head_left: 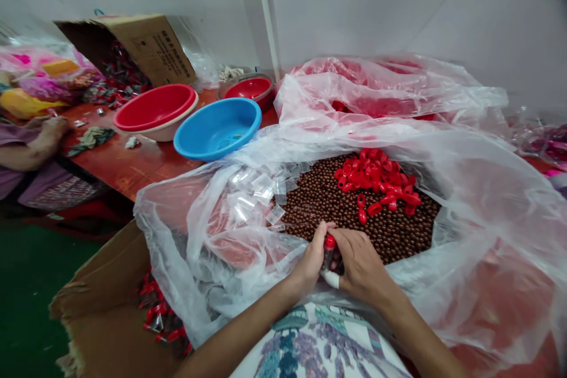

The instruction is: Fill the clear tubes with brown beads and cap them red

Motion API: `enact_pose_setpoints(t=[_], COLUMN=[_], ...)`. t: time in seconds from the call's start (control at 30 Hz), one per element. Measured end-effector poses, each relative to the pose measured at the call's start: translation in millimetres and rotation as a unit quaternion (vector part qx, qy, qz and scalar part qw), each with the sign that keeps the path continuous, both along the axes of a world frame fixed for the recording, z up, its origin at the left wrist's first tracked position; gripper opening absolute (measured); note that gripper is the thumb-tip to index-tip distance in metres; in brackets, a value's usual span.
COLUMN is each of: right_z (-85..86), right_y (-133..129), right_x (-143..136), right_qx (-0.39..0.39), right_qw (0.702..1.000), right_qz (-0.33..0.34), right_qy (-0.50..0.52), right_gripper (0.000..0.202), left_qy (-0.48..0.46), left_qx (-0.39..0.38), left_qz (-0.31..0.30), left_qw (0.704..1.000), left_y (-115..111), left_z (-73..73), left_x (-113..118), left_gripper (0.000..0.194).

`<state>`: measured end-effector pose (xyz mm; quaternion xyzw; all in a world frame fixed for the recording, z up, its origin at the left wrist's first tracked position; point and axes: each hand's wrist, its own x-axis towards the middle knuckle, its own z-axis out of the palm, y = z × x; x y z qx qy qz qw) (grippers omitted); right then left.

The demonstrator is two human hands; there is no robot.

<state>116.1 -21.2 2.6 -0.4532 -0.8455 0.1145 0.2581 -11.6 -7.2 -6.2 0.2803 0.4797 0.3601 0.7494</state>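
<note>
My left hand [311,258] and my right hand [362,261] are closed together around a small clear container with a red cap [329,242], which looks dark brown inside. White wrapping [331,279] covers my right thumb. Just beyond my fingers lies a bed of round brown balls [398,239] in an open translucent plastic bag [186,236]. A heap of small red caps [376,174] rests on the balls. To their left is a pile of clear flat plastic pieces [252,189].
A blue basin [219,127], a red basin [155,107] and a bag of red pieces [381,91] stand behind. Filled red-capped containers lie in a cardboard box [106,283] below left. Another carton [155,50] lies tipped at the back. A co-worker's arm [33,144] is at far left.
</note>
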Motion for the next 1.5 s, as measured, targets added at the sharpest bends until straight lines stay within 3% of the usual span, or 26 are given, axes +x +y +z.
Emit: enact_pose_setpoints(t=[0.2, 0.53, 0.6, 0.67, 0.73, 0.83, 0.93, 1.03, 1.13, 1.23, 1.33, 1.4, 1.5], right_z=[-5.0, -8.3, -8.5, -9.0, -8.8, -4.2, 5.8, 11.9, 6.5, -4.6, -11.1, -12.0, -12.0], right_y=[-2, -3, -3, -3, -6, -15, -22, -15, 7, 32, 52, 62, 68], right_x=[1, 2, 2, 6, 13, 29, 43, 55, 65, 69, 61, 54, 49], right_qx=[0.000, 0.048, 0.022, -0.022, -0.064, -0.110, -0.151, -0.193, -0.194, -0.150, -0.101, -0.080, -0.085], right_qw=[0.999, 0.998, 0.999, 1.000, 0.998, 0.993, 0.986, 0.979, 0.977, 0.968, 0.948, 0.934, 0.931], right_qz=[0.001, 0.017, 0.012, -0.007, -0.024, -0.024, 0.000, 0.006, -0.081, -0.191, -0.270, -0.302, -0.297], right_qy=[0.038, 0.029, 0.025, 0.018, 0.005, -0.029, -0.067, -0.070, -0.035, -0.058, -0.135, -0.175, -0.196], right_gripper=[0.064, 0.061, 0.056, 0.052, 0.054, 0.069, 0.081, 0.061, 0.032, 0.032, 0.034, 0.037, 0.032], left_qy=[-0.017, -0.007, 0.021, 0.099, 0.235, 0.476, 0.609, 0.642, 0.626, 0.543, 0.436, 0.409, 0.396], left_qx=[-0.031, -0.046, -0.005, 0.098, 0.224, 0.324, 0.306, 0.284, 0.308, 0.318, 0.303, 0.285, 0.251], left_qz=[-0.038, -0.088, -0.109, -0.118, -0.103, -0.090, -0.190, -0.252, -0.194, -0.125, -0.092, -0.085, -0.087], left_qw=[0.999, 0.995, 0.994, 0.983, 0.940, 0.813, 0.706, 0.666, 0.690, 0.767, 0.842, 0.863, 0.879], left_y=[3, -4, -3, 3, 13, 28, 39, 46, 53, 63, 75, 82, 91], left_z=[4.9, 14.8, 14.7, 14.9, 15.3, 14.4, 11.5, 11.6, 15.8, 14.4, 1.5, -9.6, -22.6], left_x=[1, 7, 2, -10, -32, -75, -111, -123, -113, -93, -75, -66, -58], left_gripper=[0.073, 0.074, 0.072, 0.062, 0.045, 0.031, 0.030, 0.021, 0.017, 0.020, 0.025, 0.025, 0.019])
